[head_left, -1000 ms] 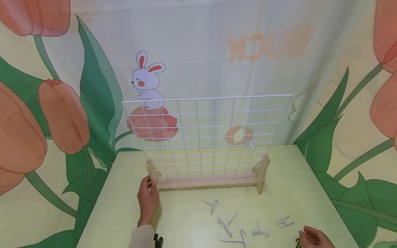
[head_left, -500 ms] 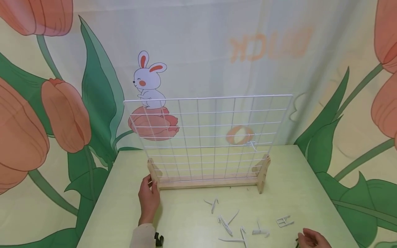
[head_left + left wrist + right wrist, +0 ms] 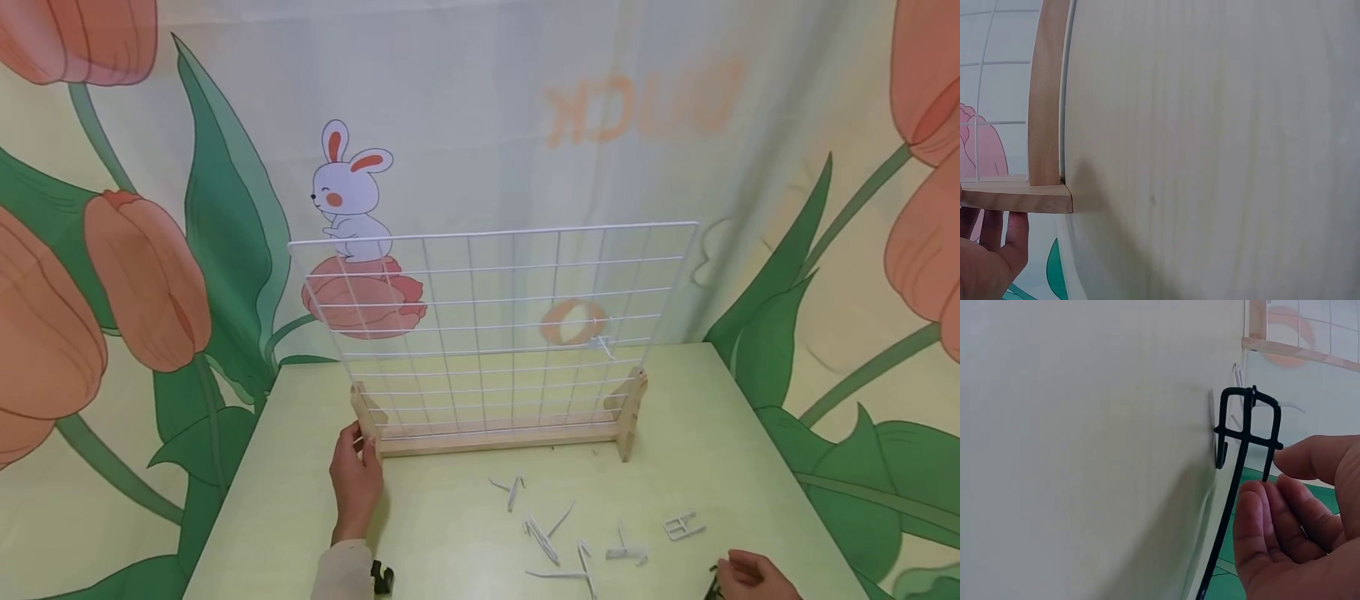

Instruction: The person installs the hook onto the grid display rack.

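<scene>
Probably steadies stand with left hand, clamping fingers round its left end; pinches black hook by one prong in right hand, perhaps keeping stem free.

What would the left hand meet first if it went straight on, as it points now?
Most likely the wooden end support; the left hand seems to touch it, though depth is unclear.

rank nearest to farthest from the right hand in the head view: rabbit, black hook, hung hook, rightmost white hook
1. Black hook: in the right hand
2. Rightmost white hook: on the table, ahead and left of the hand
3. Hung hook: on the right of the grid
4. Rabbit: on the curtain, farthest left
</scene>
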The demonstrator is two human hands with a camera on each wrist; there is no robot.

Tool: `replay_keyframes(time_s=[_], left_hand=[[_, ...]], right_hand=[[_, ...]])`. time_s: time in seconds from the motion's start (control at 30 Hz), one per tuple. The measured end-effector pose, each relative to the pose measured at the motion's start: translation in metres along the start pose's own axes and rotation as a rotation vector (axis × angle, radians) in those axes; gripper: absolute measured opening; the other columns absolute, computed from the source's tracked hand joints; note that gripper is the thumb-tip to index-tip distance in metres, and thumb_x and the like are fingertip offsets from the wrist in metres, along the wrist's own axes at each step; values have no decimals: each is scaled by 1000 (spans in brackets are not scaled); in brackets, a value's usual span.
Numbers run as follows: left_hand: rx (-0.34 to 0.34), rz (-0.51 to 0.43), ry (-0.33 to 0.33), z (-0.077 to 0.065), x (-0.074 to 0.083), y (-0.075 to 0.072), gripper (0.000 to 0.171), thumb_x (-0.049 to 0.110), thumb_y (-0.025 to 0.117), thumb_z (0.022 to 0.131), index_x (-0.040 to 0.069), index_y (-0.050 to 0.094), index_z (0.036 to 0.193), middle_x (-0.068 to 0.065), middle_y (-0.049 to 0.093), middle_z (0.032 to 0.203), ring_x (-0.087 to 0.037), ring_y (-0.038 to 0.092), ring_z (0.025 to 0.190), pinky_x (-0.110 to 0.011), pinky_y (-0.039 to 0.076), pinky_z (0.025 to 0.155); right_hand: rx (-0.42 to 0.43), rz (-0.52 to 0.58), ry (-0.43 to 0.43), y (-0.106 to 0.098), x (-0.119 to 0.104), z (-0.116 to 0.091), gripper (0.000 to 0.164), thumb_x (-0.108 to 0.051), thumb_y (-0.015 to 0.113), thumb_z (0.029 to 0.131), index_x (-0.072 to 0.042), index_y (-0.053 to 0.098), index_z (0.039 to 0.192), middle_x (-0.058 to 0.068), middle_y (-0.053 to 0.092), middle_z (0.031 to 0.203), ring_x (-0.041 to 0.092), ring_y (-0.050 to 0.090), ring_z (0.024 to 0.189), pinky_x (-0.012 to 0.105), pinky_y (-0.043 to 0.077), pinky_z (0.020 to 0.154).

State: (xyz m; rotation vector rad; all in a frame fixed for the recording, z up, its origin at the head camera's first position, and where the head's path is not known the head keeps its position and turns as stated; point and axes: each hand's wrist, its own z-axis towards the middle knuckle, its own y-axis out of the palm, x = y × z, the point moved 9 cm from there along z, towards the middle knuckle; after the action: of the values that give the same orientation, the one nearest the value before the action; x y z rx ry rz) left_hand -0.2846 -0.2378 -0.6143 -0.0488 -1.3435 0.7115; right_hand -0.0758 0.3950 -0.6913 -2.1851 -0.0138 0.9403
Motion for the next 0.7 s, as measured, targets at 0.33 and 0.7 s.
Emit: replay_keyframes(time_s=[0.33,0.7], left_hand=[[-4,-8,6,-1,1,-1,33,16,53,103,10,50,135,-12,59,130,-31,61,117,-50,55,88],[-17,-8,-19,-2,2,-1,35,17,52,103,12,49,138,-11,58,132,-31,59,119,-51,53,91]], right_hand=[[-24,-98,-1,6,-16,-17,44,-32,66,94,-2,56,125,23,63,115,33,60,86,39,48,65],[88,-18,-58,5,-35,-30,30,-18,64,95,-3,61,121,21,67,110,31,61,86,36,50,64]])
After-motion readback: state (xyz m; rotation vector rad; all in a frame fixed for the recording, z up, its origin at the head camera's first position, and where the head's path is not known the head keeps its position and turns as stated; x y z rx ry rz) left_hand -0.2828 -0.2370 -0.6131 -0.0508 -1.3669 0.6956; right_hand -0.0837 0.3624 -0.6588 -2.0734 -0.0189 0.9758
